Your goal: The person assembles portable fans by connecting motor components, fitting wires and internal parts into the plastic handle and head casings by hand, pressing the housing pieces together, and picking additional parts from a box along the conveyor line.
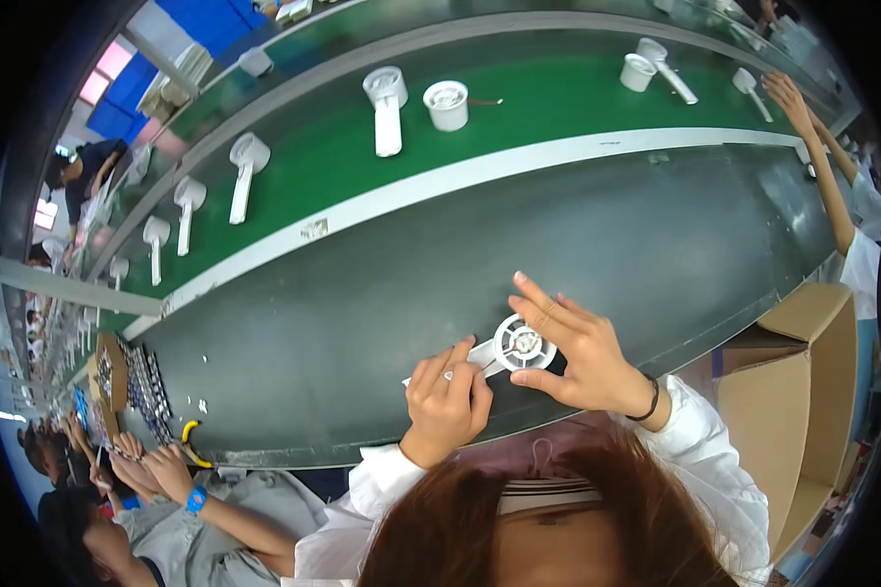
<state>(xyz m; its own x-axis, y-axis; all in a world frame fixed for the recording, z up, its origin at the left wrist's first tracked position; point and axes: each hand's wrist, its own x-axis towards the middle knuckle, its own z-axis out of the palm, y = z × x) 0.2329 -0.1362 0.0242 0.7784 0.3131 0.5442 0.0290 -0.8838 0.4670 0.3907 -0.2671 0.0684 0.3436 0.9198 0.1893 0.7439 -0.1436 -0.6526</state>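
A white handheld fan housing (525, 342), with a round spoked head and a straight handle, lies on the dark work surface in front of me. My left hand (448, 399) is closed with curled fingers over its handle, hiding much of it. My right hand (587, 357) holds the round head by its right side. The thumb presses near the lower rim and a finger rests at the upper rim, while the index finger stretches out past it. Inside the ring, small details around the hub are too small to make out.
Beyond a pale rail (362, 208), a green conveyor belt (313, 147) carries several white fan housings (387, 112) and a round white cup-shaped part (447, 105). An open cardboard box (768, 411) stands at right. Co-workers' hands (152, 470) are at lower left, near a yellow curved object (192, 440).
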